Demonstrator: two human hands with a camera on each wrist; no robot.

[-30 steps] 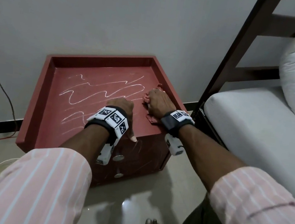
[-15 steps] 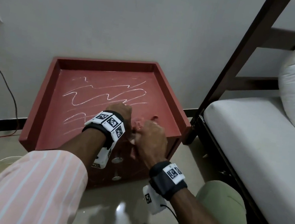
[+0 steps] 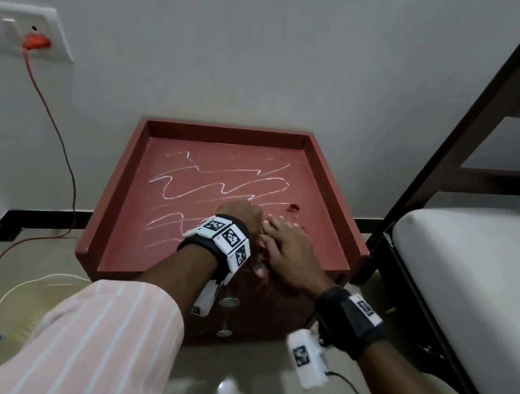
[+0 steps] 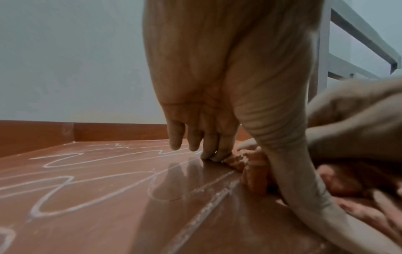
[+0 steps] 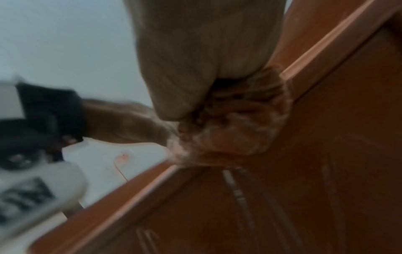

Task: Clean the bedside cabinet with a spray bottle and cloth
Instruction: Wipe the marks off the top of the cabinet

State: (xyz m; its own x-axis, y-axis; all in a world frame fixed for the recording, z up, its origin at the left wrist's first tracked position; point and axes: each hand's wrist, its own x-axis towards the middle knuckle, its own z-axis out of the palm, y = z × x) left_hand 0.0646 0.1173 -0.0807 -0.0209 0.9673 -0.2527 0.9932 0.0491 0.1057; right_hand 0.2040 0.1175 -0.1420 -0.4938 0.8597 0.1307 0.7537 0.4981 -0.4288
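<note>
Clearly bunched under the right hand (image 3: 290, 254) gripping it, the crumpled reddish cloth (image 5: 237, 127) risks smearing chalky white squiggles (image 3: 217, 184) across the red-brown wooden bedside cabinet (image 3: 123, 211), while the left hand (image 3: 239, 215) rests its relaxed fingertips (image 4: 215, 154) there, holding nothing.

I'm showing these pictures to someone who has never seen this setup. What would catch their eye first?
Probably the white squiggly lines scrawled across the top of the red bedside cabinet, which stands against the wall beside a bed. Next, the two hands at its front edge: the right hand presses a reddish cloth, and the left hand touches the top beside it.
</note>
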